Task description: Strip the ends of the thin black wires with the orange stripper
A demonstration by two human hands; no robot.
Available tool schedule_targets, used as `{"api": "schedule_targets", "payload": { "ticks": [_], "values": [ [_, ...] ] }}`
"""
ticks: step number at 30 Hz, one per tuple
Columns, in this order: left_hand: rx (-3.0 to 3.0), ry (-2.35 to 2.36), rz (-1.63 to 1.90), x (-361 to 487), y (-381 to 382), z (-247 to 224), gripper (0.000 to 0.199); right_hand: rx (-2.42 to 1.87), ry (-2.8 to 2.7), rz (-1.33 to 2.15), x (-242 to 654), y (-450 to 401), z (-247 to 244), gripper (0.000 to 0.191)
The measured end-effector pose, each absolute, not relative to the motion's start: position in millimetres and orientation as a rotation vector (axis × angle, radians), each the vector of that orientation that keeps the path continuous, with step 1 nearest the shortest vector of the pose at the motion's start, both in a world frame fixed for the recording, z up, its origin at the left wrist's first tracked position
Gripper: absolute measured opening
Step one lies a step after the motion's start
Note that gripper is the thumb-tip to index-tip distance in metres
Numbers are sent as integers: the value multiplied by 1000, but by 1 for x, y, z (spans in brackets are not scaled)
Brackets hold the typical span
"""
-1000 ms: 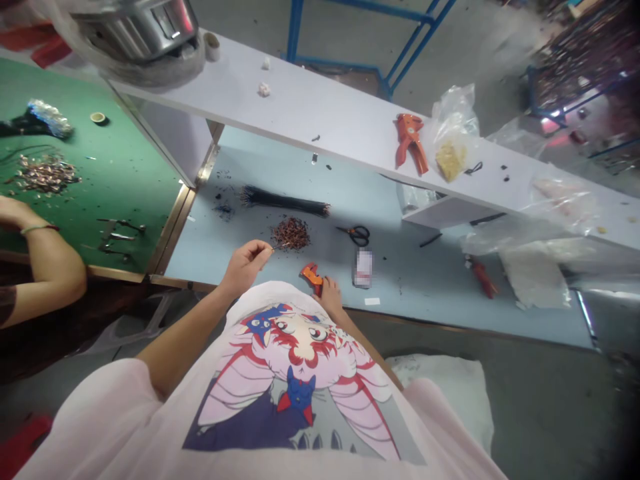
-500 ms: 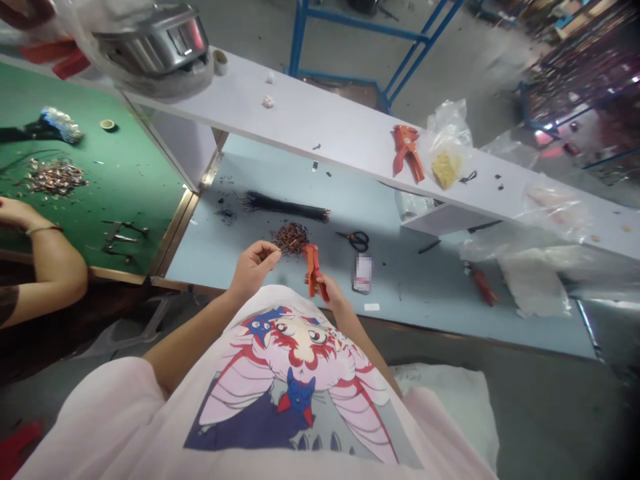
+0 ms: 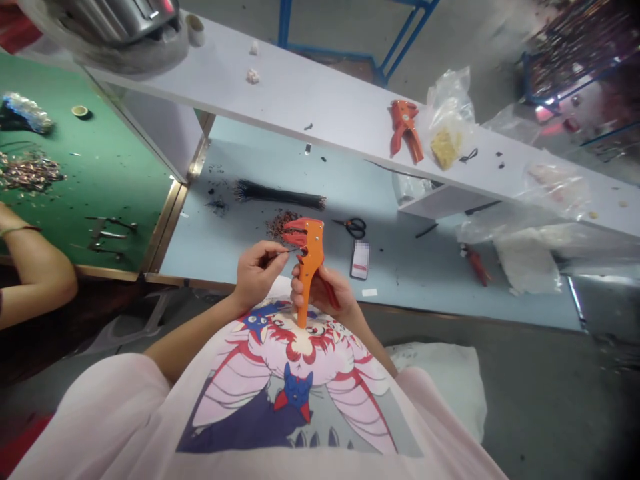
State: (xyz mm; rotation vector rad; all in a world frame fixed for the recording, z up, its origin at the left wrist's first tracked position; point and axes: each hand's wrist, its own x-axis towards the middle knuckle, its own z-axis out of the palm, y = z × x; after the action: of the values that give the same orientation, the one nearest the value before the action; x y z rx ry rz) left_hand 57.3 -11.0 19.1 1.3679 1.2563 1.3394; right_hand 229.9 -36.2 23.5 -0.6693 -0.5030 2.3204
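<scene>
Between the thumb and fingers of my left hand [image 3: 257, 275] is pinched a thin black wire [image 3: 290, 251], its far end at the side of the orange wire stripper [image 3: 313, 250]. My right hand [image 3: 323, 288] is wrapped round that stripper's handles, with its red jaws pointing left. Behind the tool, partly hidden by it, lies a pile of copper-coloured scraps [image 3: 280, 225]. A bundle of black wires [image 3: 280, 194] lies farther back on the pale blue table [image 3: 200, 257].
Black scissors [image 3: 355, 228] and a phone [image 3: 360, 260] lie to the right. A white shelf [image 3: 340, 113] crosses behind, carrying another orange tool [image 3: 406, 130] and plastic bags. At the left, a person's arm [image 3: 37, 273] rests by a green table [image 3: 145, 200].
The stripper has been raised and turned, so its jaws now point left beside my left hand. The wire now shows clearly in my left fingers. The whole view has shifted slightly.
</scene>
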Motion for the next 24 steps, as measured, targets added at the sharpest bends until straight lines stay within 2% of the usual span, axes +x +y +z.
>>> {"api": "schedule_targets", "payload": {
  "ticks": [8,24],
  "values": [
    [1301,1144,1206,63,-15,28,10,-508,-444,2335,227,-43,27,32],
    [1192,1088,1172,67,-16,31,9,-542,-518,2329,226,-45,27,33]
  ]
}}
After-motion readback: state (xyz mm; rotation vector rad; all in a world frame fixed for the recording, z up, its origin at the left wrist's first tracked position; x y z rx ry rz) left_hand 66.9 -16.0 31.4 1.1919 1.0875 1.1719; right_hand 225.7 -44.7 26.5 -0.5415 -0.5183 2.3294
